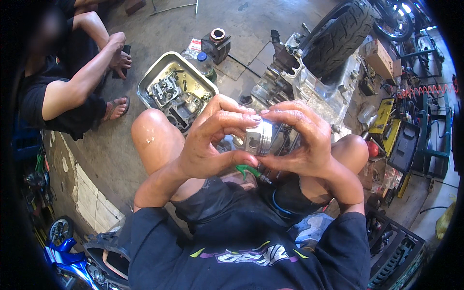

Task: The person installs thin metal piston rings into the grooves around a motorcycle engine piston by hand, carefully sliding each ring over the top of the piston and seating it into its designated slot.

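Note:
A silvery piston [258,138], with ring grooves around one end and a pin hole in its side, is held up above my lap between both hands. My left hand [208,135] grips it from the left, thumb below and fingers above. On the other side my right hand [304,137] closes around the grooved end, its fingertips meeting those of the left at the top. Just below the piston is a green air blow gun [249,170] with a metal tip. An opened engine [290,79] on the floor ahead carries a wheel with a black tyre [336,41].
A pale-rimmed tray [139,87] of metal engine parts stands ahead left, beside a blue-capped bottle [205,65] and a dark cylinder block [216,46]. Another person [72,89] sits at the left holding a dark object. Toolboxes [386,121] and racks line the right.

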Available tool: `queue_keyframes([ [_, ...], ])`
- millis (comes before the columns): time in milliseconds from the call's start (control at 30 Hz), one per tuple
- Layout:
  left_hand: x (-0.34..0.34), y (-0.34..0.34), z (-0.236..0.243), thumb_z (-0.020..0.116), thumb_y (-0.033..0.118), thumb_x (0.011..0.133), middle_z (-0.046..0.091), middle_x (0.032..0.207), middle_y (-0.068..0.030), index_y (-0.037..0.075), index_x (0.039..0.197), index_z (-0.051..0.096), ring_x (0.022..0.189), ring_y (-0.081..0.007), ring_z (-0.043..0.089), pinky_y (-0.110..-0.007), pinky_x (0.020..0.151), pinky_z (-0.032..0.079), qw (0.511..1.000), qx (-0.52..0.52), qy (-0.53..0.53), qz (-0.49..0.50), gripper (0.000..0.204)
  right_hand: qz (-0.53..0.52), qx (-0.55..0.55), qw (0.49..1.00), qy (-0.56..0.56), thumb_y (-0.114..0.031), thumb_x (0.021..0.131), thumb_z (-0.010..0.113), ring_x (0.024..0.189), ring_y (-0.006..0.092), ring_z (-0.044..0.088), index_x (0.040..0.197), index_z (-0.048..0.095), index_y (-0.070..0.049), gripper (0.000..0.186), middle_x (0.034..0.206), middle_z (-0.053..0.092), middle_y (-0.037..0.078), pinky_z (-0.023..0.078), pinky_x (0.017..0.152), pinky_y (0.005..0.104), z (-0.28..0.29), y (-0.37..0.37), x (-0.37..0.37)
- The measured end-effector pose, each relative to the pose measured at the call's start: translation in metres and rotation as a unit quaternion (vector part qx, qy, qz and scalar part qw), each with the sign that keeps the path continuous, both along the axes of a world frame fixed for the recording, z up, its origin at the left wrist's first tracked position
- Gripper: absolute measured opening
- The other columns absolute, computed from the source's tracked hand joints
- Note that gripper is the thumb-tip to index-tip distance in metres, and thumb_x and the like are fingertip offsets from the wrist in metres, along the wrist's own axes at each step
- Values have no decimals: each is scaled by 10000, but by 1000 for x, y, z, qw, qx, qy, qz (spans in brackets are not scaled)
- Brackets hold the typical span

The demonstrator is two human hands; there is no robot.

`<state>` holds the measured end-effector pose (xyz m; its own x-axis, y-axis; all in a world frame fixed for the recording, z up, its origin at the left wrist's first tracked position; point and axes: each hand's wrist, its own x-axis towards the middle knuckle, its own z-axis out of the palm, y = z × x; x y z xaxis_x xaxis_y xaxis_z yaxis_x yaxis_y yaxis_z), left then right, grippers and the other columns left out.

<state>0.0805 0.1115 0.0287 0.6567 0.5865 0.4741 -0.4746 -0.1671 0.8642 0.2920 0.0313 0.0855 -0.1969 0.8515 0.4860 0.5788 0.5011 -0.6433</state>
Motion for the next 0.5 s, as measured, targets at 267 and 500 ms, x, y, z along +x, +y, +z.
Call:
queue_keyframes([
  [267, 4, -1, -3, 834, 107, 822, 450, 1285, -126, -11, 1334, 520, 1168, -206, 576, -318, 933, 549, 992, -106, -50, -40, 611, -26, -42, 997, 61, -167, 646, 918, 893, 242, 671, 1216, 655, -33, 642, 1079, 650, 137, 560, 789, 343, 5, 2, -10],
  [500, 2, -3, -2, 807, 69, 845, 457, 1370, -138, 8, 1402, 419, 1205, -216, 566, -340, 992, 512, 986, -161, 0, -49, 681, -33, -5, 999, 7, -159, 654, 909, 932, 292, 681, 1230, 647, -52, 642, 1107, 649, 147, 562, 802, 371, 6, 0, -5],
])
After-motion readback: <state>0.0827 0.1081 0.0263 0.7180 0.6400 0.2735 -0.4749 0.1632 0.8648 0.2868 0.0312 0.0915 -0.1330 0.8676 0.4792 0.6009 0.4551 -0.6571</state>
